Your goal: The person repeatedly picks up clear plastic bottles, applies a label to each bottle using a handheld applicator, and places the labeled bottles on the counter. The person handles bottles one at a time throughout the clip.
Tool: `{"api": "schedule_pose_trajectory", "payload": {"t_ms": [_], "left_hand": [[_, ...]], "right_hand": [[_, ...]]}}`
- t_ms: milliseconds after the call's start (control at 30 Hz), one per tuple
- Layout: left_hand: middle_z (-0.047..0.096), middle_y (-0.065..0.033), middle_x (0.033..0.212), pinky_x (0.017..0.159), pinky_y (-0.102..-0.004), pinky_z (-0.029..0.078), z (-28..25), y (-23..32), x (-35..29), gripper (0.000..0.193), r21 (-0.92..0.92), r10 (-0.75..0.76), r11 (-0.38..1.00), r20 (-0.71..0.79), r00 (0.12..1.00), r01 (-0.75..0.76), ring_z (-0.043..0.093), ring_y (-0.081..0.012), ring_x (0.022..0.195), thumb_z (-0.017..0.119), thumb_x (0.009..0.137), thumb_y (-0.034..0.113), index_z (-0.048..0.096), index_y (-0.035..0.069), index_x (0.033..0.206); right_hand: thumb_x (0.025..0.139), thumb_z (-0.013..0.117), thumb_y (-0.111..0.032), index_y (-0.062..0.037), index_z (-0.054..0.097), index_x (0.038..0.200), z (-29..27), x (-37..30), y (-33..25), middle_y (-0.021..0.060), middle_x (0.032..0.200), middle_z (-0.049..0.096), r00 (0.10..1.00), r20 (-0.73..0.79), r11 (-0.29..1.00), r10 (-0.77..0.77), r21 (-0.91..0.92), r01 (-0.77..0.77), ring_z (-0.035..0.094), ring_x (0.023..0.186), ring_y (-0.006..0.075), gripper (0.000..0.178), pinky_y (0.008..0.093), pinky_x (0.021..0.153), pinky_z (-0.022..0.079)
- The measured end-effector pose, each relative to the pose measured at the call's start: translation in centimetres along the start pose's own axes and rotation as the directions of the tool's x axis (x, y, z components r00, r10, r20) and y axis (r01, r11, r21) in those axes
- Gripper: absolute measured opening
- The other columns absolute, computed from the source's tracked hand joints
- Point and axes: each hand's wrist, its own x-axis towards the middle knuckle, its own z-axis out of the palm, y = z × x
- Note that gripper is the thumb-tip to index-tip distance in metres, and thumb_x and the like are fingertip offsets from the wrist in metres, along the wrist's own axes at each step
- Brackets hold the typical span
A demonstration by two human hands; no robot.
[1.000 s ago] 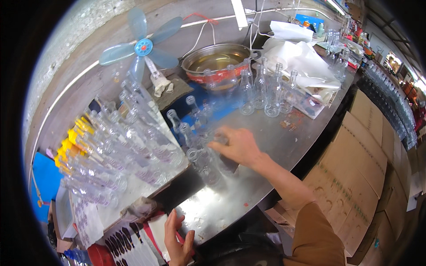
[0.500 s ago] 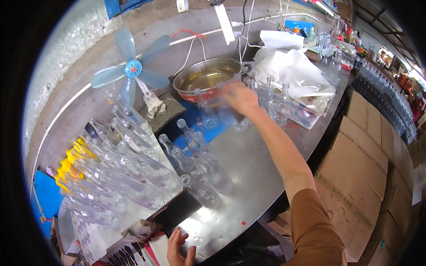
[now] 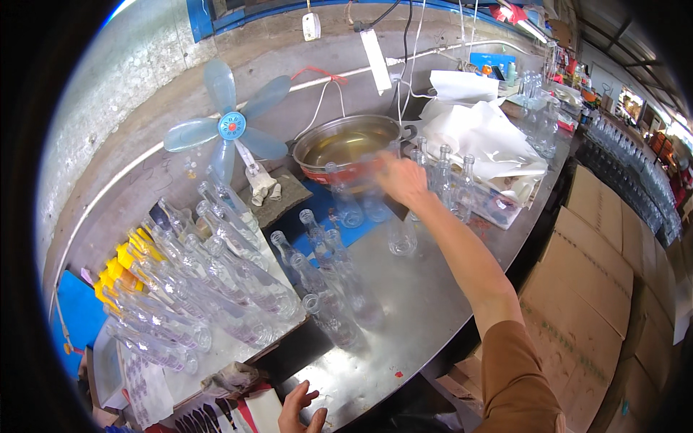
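My right hand (image 3: 406, 180) reaches across the metal bench (image 3: 433, 270) to the near right side of the round metal pan (image 3: 310, 171), which holds yellowish liquid. Motion smears its fingers, so their grip is unclear. Directly below the hand stands a clear glass bottle (image 3: 402, 238), its neck hidden. A small dark brown patch shows under the palm. Two more clear bottles are just left of the hand, on a blue mat (image 3: 292, 225). My left hand (image 3: 299, 410) hovers at the bench's near edge, empty, with thumb and fingers apart.
Several bottles (image 3: 332, 321) stand mid-bench. Many others lean in rows on a board (image 3: 278, 339) at left, near yellow holders (image 3: 115, 278). A blue-bladed fan (image 3: 232, 125) stands behind. White sheets (image 3: 480, 130) and upright bottles (image 3: 444, 173) are at right; cardboard boxes (image 3: 577, 289) stand beyond the bench.
The view has shifted, so the scene sits lower and farther right. My right hand stays by the pan; the bottle under it now appears nearer to me. My left hand remains low and open.
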Motion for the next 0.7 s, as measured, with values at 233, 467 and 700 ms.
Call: {"api": "schedule_pose_trajectory", "payload": {"t_ms": [233,467,700], "left_hand": [[0.055,-0.014,0.142,0.099,-0.0351,0.049,-0.4,0.9,0.0,0.056,-0.043,-0.053,0.998,-0.008,0.999,0.053,0.062,-0.0257,0.12,0.065,0.093,-0.003,0.048,0.001,0.146],[0.054,-0.0144,0.143,0.102,-0.0356,0.048,-0.8,-0.1,-1.1,0.055,-0.066,-0.035,0.997,0.022,0.999,0.036,0.059,-0.0268,0.124,0.064,0.094,-0.002,0.047,0.0,0.146],[0.062,-0.0157,0.13,0.096,-0.038,0.052,-1.8,2.4,-2.1,0.055,-0.1,-0.01,0.995,-0.028,1.0,0.007,0.066,-0.0271,0.114,0.07,0.085,0.004,0.055,-0.001,0.138]], "right_hand": [[0.088,0.062,-0.035,-0.0137,0.067,0.114,4.4,4.9,-1.1,0.0231,0.106,0.072,0.98,0.192,0.982,0.052,-0.189,-0.015,0.069,0.1,0.0418,0.034,0.0511,0.084,0.054],[0.087,0.06,-0.032,-0.0101,0.07,0.107,3.7,1.1,1.3,0.0252,0.099,0.071,0.987,0.161,0.988,0.0,-0.152,0.025,0.07,0.094,0.0436,0.031,0.0535,0.083,0.054],[0.084,0.061,-0.028,-0.0076,0.071,0.098,-9.5,-8.4,-1.6,0.024,0.076,0.068,0.984,0.139,0.951,-0.113,-0.271,0.148,0.068,0.075,0.0443,0.026,0.0525,0.07,0.055]]}}
